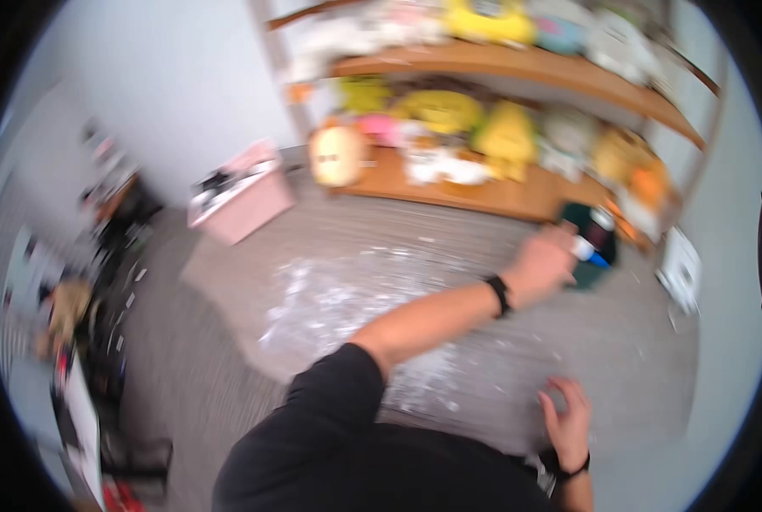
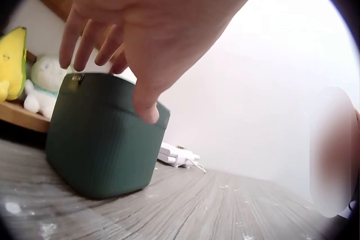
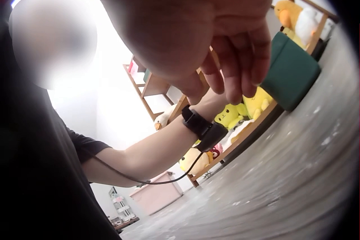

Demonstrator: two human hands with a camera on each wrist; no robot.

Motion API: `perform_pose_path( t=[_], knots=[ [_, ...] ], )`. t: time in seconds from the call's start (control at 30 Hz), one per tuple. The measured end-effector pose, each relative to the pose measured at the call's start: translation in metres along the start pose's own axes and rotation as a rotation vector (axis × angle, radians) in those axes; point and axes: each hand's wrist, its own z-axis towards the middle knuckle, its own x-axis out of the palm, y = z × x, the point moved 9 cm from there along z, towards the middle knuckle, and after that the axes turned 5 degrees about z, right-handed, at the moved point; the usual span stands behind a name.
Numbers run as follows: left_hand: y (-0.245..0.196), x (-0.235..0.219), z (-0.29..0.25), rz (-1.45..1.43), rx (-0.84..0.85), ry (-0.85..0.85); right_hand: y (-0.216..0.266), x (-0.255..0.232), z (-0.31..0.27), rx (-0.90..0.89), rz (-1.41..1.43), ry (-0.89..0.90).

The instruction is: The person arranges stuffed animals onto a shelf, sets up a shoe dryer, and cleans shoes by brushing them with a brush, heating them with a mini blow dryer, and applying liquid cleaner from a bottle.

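A dark green bin with ribbed sides stands on the grey wood-look floor. Over its top reaches my left hand, fingers spread apart and pointing down at the opening, thumb at the outside of the rim. The left wrist view shows nothing held between these fingers. White and blue items show in the bin's mouth in the head view; their kind is blurred. Closer to my body, my right hand hangs loosely curled with nothing in it, apart from the bin.
Crumpled clear plastic and small white bits lie over the floor. Behind stands a wooden shelf of plush toys. A pink box with things in it is at the left; a white device stands by the right wall.
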Motion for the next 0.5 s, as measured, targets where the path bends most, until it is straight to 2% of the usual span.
perform_pose_path(
  t=[0.03, 0.07, 0.13, 0.17, 0.2, 0.27, 0.3, 0.33, 0.37, 0.4, 0.43, 0.5],
  knots=[
    [0.002, -0.006, -0.005, 0.007, 0.020, -0.073, -0.002, 0.005, -0.001, 0.029, 0.024, 0.009],
    [0.001, -0.037, -0.016, -0.004, 0.030, -0.122, 0.001, 0.010, -0.004, 0.015, 0.028, 0.013],
    [0.029, -0.074, -0.049, 0.007, -0.046, -0.155, 0.013, 0.019, -0.008, 0.015, 0.041, 0.025],
    [0.056, -0.086, -0.066, -0.017, -0.119, -0.117, 0.010, 0.020, -0.009, 0.032, 0.042, 0.022],
    [0.091, -0.097, -0.081, -0.048, -0.202, -0.070, 0.003, 0.013, -0.005, 0.060, 0.044, 0.029],
    [0.174, -0.143, -0.130, 0.161, -0.362, -0.057, 0.000, 0.015, -0.006, 0.060, 0.038, 0.038],
    [0.268, -0.190, -0.187, 0.326, -0.598, 0.021, -0.006, 0.017, -0.007, 0.072, 0.036, 0.053],
    [0.312, -0.219, -0.219, 0.492, -0.579, -0.054, -0.009, 0.020, -0.008, 0.085, 0.037, 0.063],
    [0.355, -0.248, -0.254, 0.596, -0.623, -0.058, -0.006, 0.022, -0.007, 0.081, 0.033, 0.069],
    [0.386, -0.277, -0.285, 0.781, -0.707, -0.038, -0.002, 0.026, -0.006, 0.061, 0.021, 0.080],
    [0.443, -0.296, -0.328, 0.892, -0.784, 0.023, 0.002, 0.029, -0.005, 0.041, 0.009, 0.088],
    [0.460, -0.338, -0.371, 0.945, -0.969, 0.087, 0.012, 0.039, -0.002, 0.053, -0.003, 0.104]
  ],
)
